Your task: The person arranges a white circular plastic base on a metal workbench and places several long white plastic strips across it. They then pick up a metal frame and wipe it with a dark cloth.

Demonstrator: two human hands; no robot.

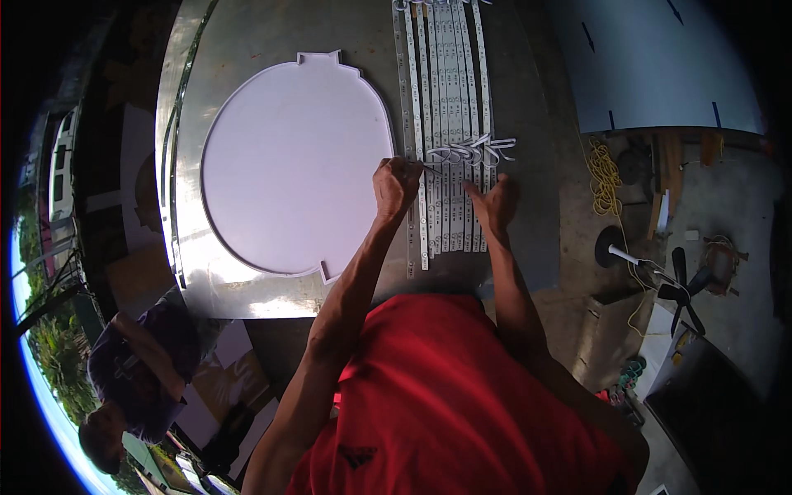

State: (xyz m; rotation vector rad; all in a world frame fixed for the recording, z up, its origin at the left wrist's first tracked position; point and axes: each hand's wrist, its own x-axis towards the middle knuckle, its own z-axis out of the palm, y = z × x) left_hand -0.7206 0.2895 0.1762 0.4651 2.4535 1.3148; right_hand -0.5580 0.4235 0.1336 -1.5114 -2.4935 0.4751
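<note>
Several narrow white LED strips (446, 87) lie side by side on the metal table, running away from me. Thin white wires (470, 151) are looped in a bunch across them. My left hand (398, 190) is closed at the left side of the strips, fingertips pinched by the near end of the wires; what they hold is too small to make out. My right hand (497, 203) rests over the right edge of the strips, thumb stretched out to the left and apart from the fingers. Left of the strips lies a large pale round panel (293, 169) with a raised rim and tabs.
The metal table (355, 25) extends under everything. A pale board (664, 70) stands at the far right. Beyond the table's right side are a coil of yellow cord (605, 177), a fan (683, 285) and a dark box. Another person (144, 371) is at the lower left.
</note>
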